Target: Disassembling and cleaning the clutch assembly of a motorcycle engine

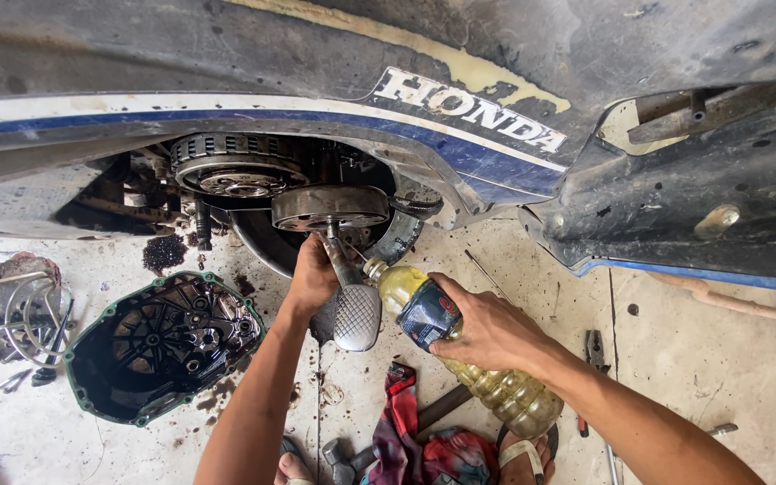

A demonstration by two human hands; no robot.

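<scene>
Fingers (449, 296) round bottle (460, 346) (neck up-left)

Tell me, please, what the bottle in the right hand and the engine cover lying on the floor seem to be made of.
The bottle in the right hand looks like clear, ribbed plastic: yellow liquid shows through its wall. The engine cover looks like cast metal, dark and oily inside, with moulded ribs; the green strip along its rim is probably a gasket, though its material cannot be told.

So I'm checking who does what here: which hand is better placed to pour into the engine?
Right hand: it grips the bottle, neck tipped toward the engine. Left hand is busy beneath it.
</scene>
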